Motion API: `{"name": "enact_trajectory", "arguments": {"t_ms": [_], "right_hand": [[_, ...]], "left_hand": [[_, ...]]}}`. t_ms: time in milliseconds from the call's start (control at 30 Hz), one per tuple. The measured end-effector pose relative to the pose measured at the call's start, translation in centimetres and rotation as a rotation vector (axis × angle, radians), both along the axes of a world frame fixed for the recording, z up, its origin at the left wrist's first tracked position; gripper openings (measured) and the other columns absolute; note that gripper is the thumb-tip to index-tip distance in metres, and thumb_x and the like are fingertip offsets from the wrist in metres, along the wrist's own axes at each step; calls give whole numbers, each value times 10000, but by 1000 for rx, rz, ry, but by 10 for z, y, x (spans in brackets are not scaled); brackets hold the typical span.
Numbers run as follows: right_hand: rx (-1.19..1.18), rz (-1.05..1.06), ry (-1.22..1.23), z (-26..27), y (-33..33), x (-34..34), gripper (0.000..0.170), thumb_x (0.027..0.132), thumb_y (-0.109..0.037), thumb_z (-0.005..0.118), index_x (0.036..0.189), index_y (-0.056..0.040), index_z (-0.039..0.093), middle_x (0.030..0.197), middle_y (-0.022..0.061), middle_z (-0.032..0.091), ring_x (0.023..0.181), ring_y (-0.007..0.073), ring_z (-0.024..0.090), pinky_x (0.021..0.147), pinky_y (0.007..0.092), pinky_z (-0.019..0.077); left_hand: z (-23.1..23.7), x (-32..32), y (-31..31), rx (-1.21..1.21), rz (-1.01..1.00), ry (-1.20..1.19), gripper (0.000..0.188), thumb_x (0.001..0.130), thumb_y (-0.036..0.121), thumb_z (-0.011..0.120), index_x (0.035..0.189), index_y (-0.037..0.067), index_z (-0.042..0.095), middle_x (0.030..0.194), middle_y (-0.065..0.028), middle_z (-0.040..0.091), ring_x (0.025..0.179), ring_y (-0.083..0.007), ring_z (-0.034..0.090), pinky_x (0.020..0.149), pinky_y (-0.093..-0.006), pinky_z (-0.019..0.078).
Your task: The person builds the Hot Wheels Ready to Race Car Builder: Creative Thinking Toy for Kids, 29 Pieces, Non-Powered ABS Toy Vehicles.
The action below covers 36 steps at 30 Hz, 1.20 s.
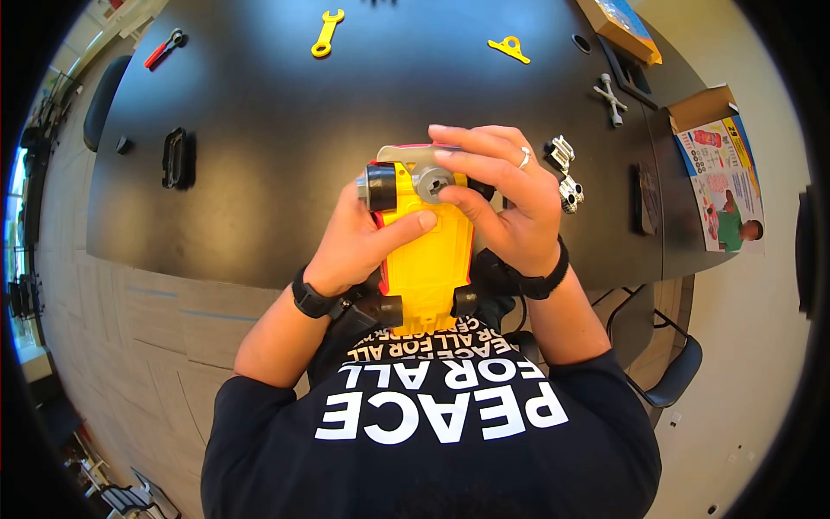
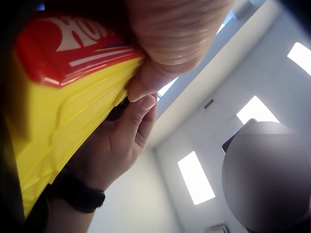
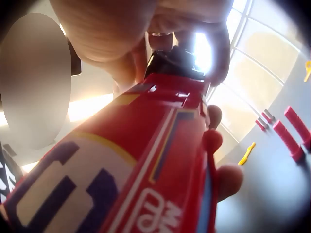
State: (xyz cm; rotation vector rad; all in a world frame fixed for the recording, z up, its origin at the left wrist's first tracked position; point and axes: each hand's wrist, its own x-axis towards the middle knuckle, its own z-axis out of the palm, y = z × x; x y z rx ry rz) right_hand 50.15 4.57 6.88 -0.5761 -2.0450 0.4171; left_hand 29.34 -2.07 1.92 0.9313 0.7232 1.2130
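Note:
A toy car (image 1: 428, 259) with a yellow underside and red body is held upside down above the lap at the table's near edge. My left hand (image 1: 350, 238) grips its side by a black front wheel (image 1: 381, 188), thumb lying on the yellow underside. At the front end, my right hand (image 1: 514, 186) pinches a grey round piece (image 1: 434, 184) with a hole in its middle, thumb and forefinger at its edges. The other front wheel is mostly hidden behind the right hand. In the right wrist view, the red body (image 3: 165, 145) shows stickers.
On the dark table (image 1: 259, 173) lie a yellow wrench (image 1: 327, 35), a red-handled ratchet (image 1: 164, 49), a yellow piece (image 1: 510, 49), a grey cross wrench (image 1: 610, 100), silver engine-like parts (image 1: 564, 156) and a black part (image 1: 175, 158). A printed box (image 1: 718, 173) stands at right.

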Motion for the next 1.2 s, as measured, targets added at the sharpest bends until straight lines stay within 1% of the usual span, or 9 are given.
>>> {"name": "enact_trajectory", "arguments": {"t_ms": [167,400,533,667,733,867,1000,1067,1200], "right_hand": [[-377,191,409,-19,-5,12,320,1062,-281,748,936,13,760,1251,203,761,1110,275,700,971,385,562],[-291,158,185,-17,-2,32,349,1063,-197,742,794,11,663,1412,271,694,1033,254,725,910,370,575],[-455,-5,534,-14,-8,20,253,1070,-151,728,887,13,666,1172,220,766,942,208,721,830,361,569],[-391,-613,-295,-22,2,61,292,936,-202,871,982,-10,656,1016,139,708,857,240,679,762,385,554],[-393,-650,-346,-56,6,74,367,870,-209,914,1028,-25,639,940,132,683,839,319,673,756,433,545],[-475,-644,-450,-64,11,85,326,888,-149,886,1059,-25,638,933,160,714,862,383,699,769,458,548],[-377,-452,61,-10,-1,80,193,945,55,770,1103,-21,689,973,119,749,890,186,722,757,308,564],[-221,-225,308,21,-16,57,215,939,99,754,1105,-25,695,1062,144,781,936,244,739,792,337,585],[114,-116,40,67,-23,51,259,878,123,771,1083,-26,723,1137,159,789,948,279,739,816,346,595]], "left_hand": [[6,2,2,9,-4,-22,444,984,69,814,1384,-22,642,1247,-80,758,1140,-142,720,1015,-339,585],[6,0,-1,-15,4,-1,454,987,90,816,1386,-31,636,1245,-84,762,1139,-158,729,1024,-354,585],[2,-3,-8,-55,-38,-66,487,984,82,814,1412,-32,611,1278,-94,750,1158,-172,726,1043,-372,583],[-14,-13,-22,-110,-43,-124,541,984,46,790,1463,-36,552,1354,-125,715,1225,-209,714,1086,-405,573],[-16,-17,-26,-120,-33,-133,553,984,32,781,1475,-38,535,1374,-136,704,1250,-223,707,1099,-416,570],[-1,-20,-26,-12,53,-25,594,970,-4,780,1491,-39,499,1396,-157,680,1283,-249,694,1104,-430,570],[31,-18,-27,74,262,88,681,950,-39,789,1534,-43,439,1449,-167,635,1314,-261,673,1126,-439,556],[42,-19,-25,114,304,141,681,949,-32,793,1533,-40,442,1446,-169,638,1331,-264,661,1130,-437,553],[46,-15,-24,226,246,221,703,937,-54,788,1540,-22,429,1447,-149,623,1353,-241,632,1152,-422,518]]}}
